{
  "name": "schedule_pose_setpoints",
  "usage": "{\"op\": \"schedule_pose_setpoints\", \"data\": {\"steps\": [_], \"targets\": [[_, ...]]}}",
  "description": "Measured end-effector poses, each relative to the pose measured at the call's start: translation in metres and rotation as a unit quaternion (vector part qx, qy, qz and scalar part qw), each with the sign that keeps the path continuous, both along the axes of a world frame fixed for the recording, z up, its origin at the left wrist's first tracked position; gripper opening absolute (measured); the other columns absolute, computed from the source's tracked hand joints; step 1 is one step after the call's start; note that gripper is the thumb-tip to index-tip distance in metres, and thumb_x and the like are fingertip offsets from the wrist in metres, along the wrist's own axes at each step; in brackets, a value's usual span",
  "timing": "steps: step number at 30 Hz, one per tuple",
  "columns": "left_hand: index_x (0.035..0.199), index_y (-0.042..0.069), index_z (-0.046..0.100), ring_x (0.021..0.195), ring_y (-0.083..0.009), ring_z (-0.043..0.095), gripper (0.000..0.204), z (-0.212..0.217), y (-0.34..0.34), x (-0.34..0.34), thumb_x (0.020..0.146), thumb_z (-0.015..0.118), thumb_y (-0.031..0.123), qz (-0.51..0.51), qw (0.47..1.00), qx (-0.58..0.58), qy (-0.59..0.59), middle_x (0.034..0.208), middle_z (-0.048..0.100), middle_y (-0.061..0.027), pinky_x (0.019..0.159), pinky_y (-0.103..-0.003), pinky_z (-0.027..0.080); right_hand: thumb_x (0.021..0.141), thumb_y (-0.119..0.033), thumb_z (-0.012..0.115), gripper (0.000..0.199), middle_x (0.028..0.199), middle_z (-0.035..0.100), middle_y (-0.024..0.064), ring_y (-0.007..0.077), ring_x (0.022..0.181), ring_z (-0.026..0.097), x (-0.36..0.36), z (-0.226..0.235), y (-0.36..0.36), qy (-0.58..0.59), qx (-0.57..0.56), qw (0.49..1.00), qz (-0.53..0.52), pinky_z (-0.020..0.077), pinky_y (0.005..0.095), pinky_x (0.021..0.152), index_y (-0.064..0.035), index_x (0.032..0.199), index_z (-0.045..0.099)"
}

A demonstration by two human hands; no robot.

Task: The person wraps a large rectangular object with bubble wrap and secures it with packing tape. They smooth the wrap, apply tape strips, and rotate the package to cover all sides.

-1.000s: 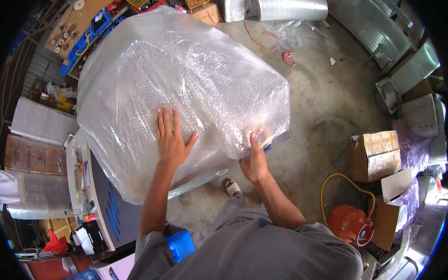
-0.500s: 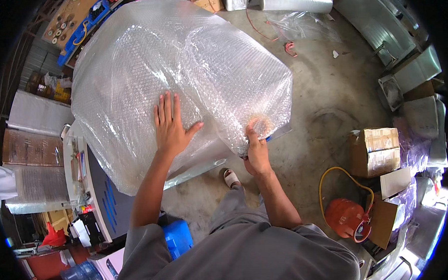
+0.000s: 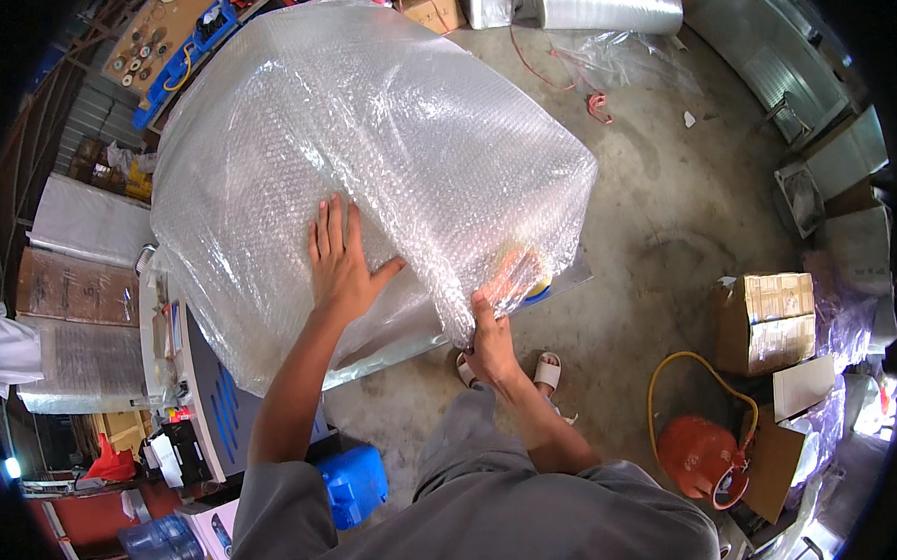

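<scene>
A large sheet of clear bubble wrap is draped over a bulky object whose shape I cannot make out. My left hand lies flat on the sheet, fingers stretched and thumb spread out. At the near right corner my right hand grips the gathered edge of the bubble wrap, thumb on top. A folded ridge of the wrap runs up and left from that grip. Just beyond the right hand, a round yellow and blue item shows partly through the wrap; its kind is hard to tell.
A cardboard box and an orange gas cylinder with a yellow hose stand on the right floor. Behind the wrapped object lies a big bubble wrap roll. A blue plastic container sits beside my left arm.
My right hand has pulled the bubble wrap edge left and toward me, and a tighter ridge has formed. My left hand stays flat on the sheet. One foot has come into view.
</scene>
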State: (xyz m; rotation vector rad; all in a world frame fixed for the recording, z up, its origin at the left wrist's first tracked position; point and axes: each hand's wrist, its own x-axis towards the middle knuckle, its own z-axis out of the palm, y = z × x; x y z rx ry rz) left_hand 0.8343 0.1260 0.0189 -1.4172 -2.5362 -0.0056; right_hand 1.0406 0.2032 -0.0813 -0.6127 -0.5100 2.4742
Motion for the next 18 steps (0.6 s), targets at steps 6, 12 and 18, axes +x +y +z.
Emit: {"op": "schedule_pose_setpoints", "data": {"steps": [6, 12, 18], "targets": [[0.153, -0.007, 0.023, 0.154, -0.0407, 0.005, 0.106, 0.004, -0.002, 0.002, 0.080, 0.076, 0.051, 0.017, 1.000, -0.014, -0.014, 0.164, 0.010, -0.0257, 0.123, -0.057, 0.005, 0.100, -0.037, 0.063, 0.063, 0.137, 0.053, 0.0116, 0.0244, 0.122, 0.056, 0.002, 0.000, -0.008, -0.026, 0.000, 1.000, 0.017, 0.0467, 0.0403, 0.103, -0.0028, 0.146, 0.037], [0.154, -0.006, 0.023, 0.154, -0.0386, 0.004, 0.110, 0.004, -0.001, 0.005, 0.080, 0.071, 0.060, 0.034, 0.999, -0.032, -0.002, 0.165, 0.010, -0.0237, 0.124, -0.054, 0.005, 0.099, -0.039, 0.065, 0.068, 0.140, 0.051, 0.0120, 0.0243, 0.123, 0.055, 0.006, -0.006, -0.009, -0.005, 0.008, 1.000, 0.012, 0.0460, 0.0428, 0.103, -0.0033, 0.148, 0.034], [0.156, -0.003, 0.023, 0.155, -0.0370, 0.004, 0.111, -0.008, -0.001, -0.002, 0.083, 0.061, 0.073, 0.034, 0.999, -0.027, 0.032, 0.165, 0.011, -0.0215, 0.125, -0.052, 0.005, 0.099, -0.038, 0.063, 0.064, 0.135, 0.054, 0.0143, 0.0248, 0.118, 0.058, -0.002, -0.001, -0.009, -0.017, 0.032, 0.998, -0.047, 0.0510, 0.0410, 0.096, 0.0002, 0.144, 0.039]]}}
